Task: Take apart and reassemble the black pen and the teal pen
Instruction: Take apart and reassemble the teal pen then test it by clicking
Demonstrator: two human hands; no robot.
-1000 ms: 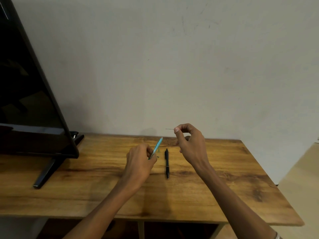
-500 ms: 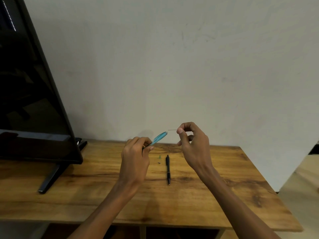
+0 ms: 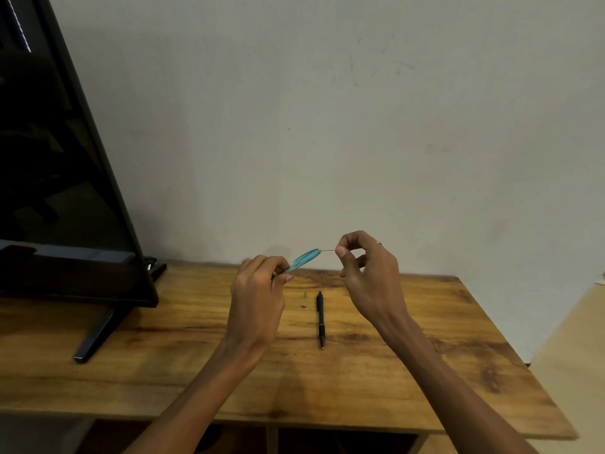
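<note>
My left hand grips the lower end of the teal pen barrel, which points up and to the right above the table. My right hand pinches a thin refill between thumb and forefinger; the refill's left end meets the barrel's open tip. The black pen lies whole on the wooden table between my two wrists, tip toward me. Two small pen parts, one greenish and one dark, lie on the table left of the black pen.
A large black screen on a stand fills the left side of the table. A plain wall rises behind the table. The table's right edge drops to a pale floor. An open shelf space shows under the front edge.
Both hands have risen off the table. The teal barrel has tilted flatter, and the refill in my right hand has come leftward until its end reaches the barrel's tip.
</note>
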